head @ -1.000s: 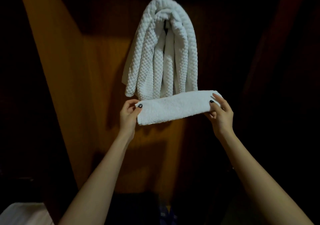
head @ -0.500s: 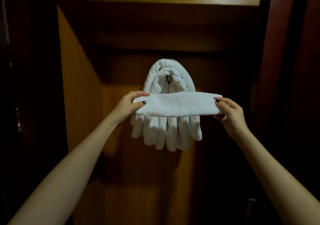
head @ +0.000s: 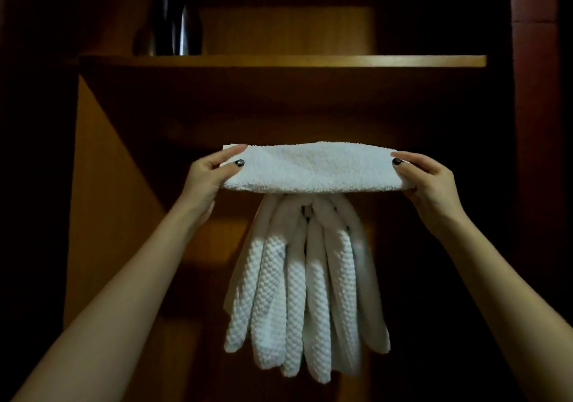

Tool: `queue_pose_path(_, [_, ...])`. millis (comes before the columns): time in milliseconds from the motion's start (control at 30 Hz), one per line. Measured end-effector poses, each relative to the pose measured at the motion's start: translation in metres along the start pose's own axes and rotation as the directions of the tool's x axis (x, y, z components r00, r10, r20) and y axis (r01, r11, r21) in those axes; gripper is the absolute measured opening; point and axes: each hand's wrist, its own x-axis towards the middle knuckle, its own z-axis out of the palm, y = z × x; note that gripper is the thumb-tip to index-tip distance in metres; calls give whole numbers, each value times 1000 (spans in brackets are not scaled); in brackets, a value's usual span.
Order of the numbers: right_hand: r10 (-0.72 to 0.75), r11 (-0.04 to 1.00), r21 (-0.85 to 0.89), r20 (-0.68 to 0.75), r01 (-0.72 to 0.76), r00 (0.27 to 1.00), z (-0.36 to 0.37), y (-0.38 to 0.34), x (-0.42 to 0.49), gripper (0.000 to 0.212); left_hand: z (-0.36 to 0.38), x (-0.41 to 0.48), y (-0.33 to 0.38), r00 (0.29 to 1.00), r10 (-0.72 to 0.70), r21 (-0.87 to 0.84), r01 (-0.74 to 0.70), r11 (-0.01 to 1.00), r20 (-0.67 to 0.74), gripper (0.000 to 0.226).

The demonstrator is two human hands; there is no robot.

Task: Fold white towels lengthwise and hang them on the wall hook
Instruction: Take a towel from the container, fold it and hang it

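Your left hand (head: pixel 214 172) and right hand (head: pixel 424 175) each pinch one end of the folded towel (head: pixel 313 167), thumb in front and fingers behind. You hold it level and taut below the shelf (head: pixel 279 60), likely so the lengthwise fold stays closed and its middle can drop over the hook. It sits in front of the top of the hung towels (head: pixel 304 293), hiding the hook, and no brand, label or writing is legible.
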Motion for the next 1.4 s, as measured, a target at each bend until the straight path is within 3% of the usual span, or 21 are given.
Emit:
queue_pose_path(333, [211,974,88,-8,-210,977,35,61,90,7,1,102,-59,972,-233,-143,231,963,0,14])
queue_pose_path(533, [313,948,76,-22,-311,949,33,93,112,27,-1,126,-94,915,-403,-185,398,898,11,20])
queue_pose_path(633, [381,921,98,-31,-377,924,33,104,115,14,-1,130,-109,883,-470,-211,462,861,15,17])
queue_pose_path(900, [394,905,189,-37,-381,918,30,101,118,14,-4,122,-106,869,-492,-379,474,795,56,21])
queue_pose_path(1033, [284,947,133,90,-294,955,22,91,107,31,-8,112,-96,912,-405,-255,407,877,64,41])
queue_pose_path(1100, [309,946,65,102,-316,946,25,92,100,22,-5,98,-100,893,-441,-196,450,872,86,46])
queue_pose_path(1167, [385,920,26,108,-390,916,28,99,90,18,-2,79,-109,855,-504,-176,518,837,122,43])
queue_pose_path(1267, [435,900,-23,141,-436,889,35,115,67,17,6,52,-116,839,-526,-208,544,813,139,14])
queue_pose_path(1400, [368,930,-21,91,-368,925,40,120,41,14,16,31,-115,867,-489,-209,498,841,98,26])
